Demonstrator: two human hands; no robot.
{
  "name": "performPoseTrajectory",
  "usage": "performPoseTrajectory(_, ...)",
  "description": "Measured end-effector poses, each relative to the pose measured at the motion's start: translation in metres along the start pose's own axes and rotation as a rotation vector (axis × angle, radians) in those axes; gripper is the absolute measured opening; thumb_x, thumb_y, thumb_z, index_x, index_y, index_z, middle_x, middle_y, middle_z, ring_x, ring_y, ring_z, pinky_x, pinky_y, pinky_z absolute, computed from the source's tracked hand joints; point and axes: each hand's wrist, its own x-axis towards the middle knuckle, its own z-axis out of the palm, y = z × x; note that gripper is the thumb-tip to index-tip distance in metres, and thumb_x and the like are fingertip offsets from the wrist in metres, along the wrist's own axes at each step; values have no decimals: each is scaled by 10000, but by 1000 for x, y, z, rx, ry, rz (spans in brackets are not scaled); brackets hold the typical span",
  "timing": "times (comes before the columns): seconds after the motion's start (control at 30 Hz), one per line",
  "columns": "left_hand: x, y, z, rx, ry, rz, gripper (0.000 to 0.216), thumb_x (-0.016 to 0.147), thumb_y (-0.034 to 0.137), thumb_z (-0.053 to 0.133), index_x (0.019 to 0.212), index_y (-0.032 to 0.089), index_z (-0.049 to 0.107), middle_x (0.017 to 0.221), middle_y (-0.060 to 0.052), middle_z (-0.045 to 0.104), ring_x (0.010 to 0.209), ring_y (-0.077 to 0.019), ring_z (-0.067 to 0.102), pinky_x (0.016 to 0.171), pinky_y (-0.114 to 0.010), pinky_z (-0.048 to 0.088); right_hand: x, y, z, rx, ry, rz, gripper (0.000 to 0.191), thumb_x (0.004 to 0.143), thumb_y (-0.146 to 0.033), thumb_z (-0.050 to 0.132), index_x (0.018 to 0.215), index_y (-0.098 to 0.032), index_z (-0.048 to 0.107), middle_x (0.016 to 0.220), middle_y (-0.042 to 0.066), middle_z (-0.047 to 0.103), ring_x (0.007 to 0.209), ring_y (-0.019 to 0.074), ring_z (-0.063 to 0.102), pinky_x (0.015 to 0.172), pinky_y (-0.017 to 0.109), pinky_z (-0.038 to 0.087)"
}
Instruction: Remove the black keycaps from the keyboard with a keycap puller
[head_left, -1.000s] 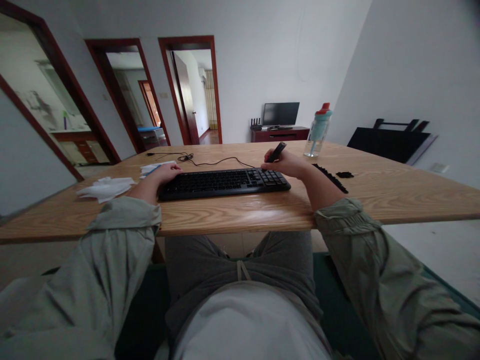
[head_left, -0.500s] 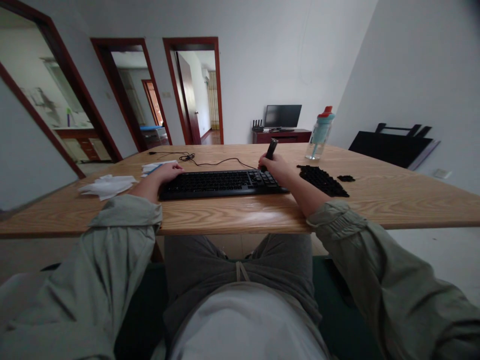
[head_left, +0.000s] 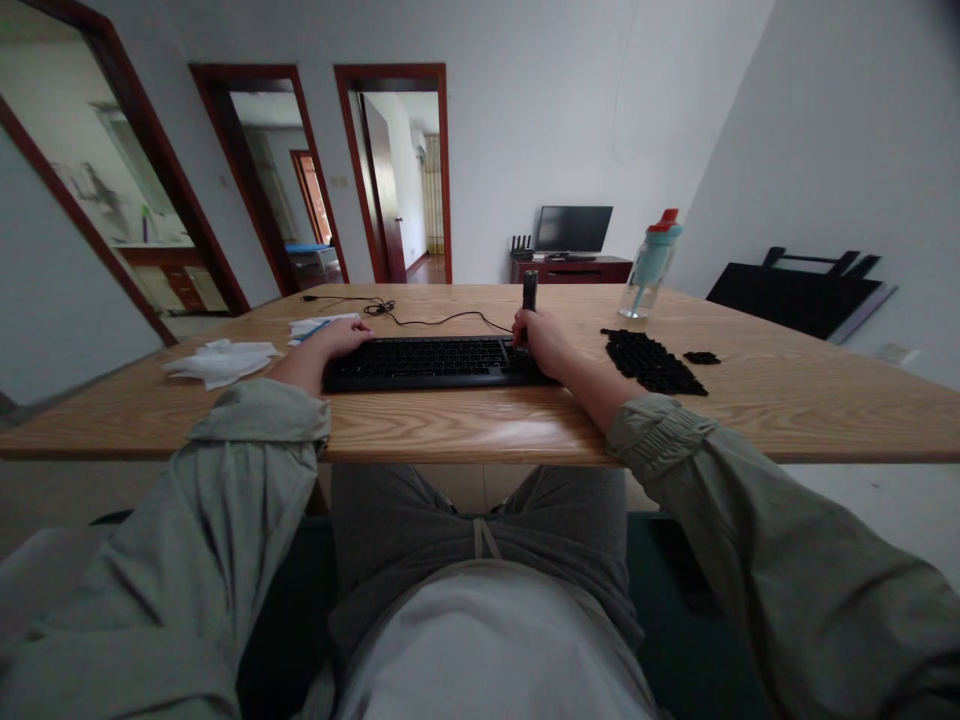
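A black keyboard (head_left: 420,364) lies along the near side of the wooden table. At its left end, my left hand (head_left: 343,338) rests over the far corner with the fingers closed on the edge. My right hand (head_left: 538,338) grips an upright black tool with a thick round handle (head_left: 530,290) over the keyboard's right part. The tool's lower end is hidden by my fingers, so its kind does not show. To the right of that hand lies a flat spread of small black pieces that look like keycaps (head_left: 652,362), with a smaller cluster (head_left: 702,357) beside it.
White crumpled tissue (head_left: 221,362) and a white and blue packet (head_left: 309,326) lie at the left. The keyboard's cable (head_left: 442,321) curls along the far side. A clear bottle with a red lid (head_left: 649,265) stands behind the black pieces. The table's front edge (head_left: 465,452) is near my lap.
My right hand has shifted slightly left over the keyboard, and the black tool has gone from leaning right to nearly upright. My left hand stays on the keyboard's left end.
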Motion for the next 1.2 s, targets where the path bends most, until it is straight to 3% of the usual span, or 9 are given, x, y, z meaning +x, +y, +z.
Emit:
performPoseTrajectory(0.27, -1, 3, -1, -29, 21, -11, 202, 632, 374, 616, 731, 197, 621, 841, -66, 703, 872, -255, 632, 838, -325, 514, -5, -5, -3, -127, 41, -41, 123, 753, -323, 436, 671, -232, 442, 613, 24, 506, 613, 170, 489, 592, 290, 392)
performPoseTrajectory(0.57, 1, -2, 0, -52, -2, -7, 212, 647, 364, 609, 771, 194, 628, 854, -62, 702, 887, -266, 638, 850, -353, 515, -5, -4, -1, -50, 49, -50, 99, 756, -280, 441, 674, -226, 448, 615, 9, 482, 602, 155, 474, 587, 279, 388)
performPoseTrajectory(0.77, 11, -8, 7, -60, 7, -14, 212, 707, 355, 605, 812, 177, 653, 858, -80, 699, 892, -262, 632, 803, -329, 489, 3, 4, 6, -2, 96, -70, 115, 773, -266, 444, 665, -229, 430, 594, -6, 448, 558, 145, 436, 561, 284, 380)
performPoseTrajectory(0.97, 7, -4, 2, 51, -22, -36, 199, 832, 275, 581, 945, 135, 666, 931, -64, 705, 892, -178, 588, 805, -250, 441, 7, 7, 10, 116, 145, -81, 169, 781, -252, 482, 626, -224, 421, 536, -33, 406, 490, 111, 390, 488, 243, 336)
performPoseTrajectory(1.1, -5, 24, 0, 198, 17, 20, 180, 850, 243, 586, 929, 108, 673, 901, -78, 710, 844, -174, 589, 797, -253, 448, 7, 5, 14, 295, 197, -28, 169, 800, -255, 489, 647, -222, 424, 528, -54, 383, 449, 91, 349, 447, 223, 314)
performPoseTrajectory(1.2, -17, 83, 17, 208, 79, 158, 285, 852, 344, 600, 1048, 155, 681, 1105, -74, 699, 976, -191, 592, 882, -267, 441, 8, 6, 15, 292, 203, -32, 154, 800, -249, 499, 657, -215, 452, 531, -58, 389, 450, 87, 354, 441, 219, 310)
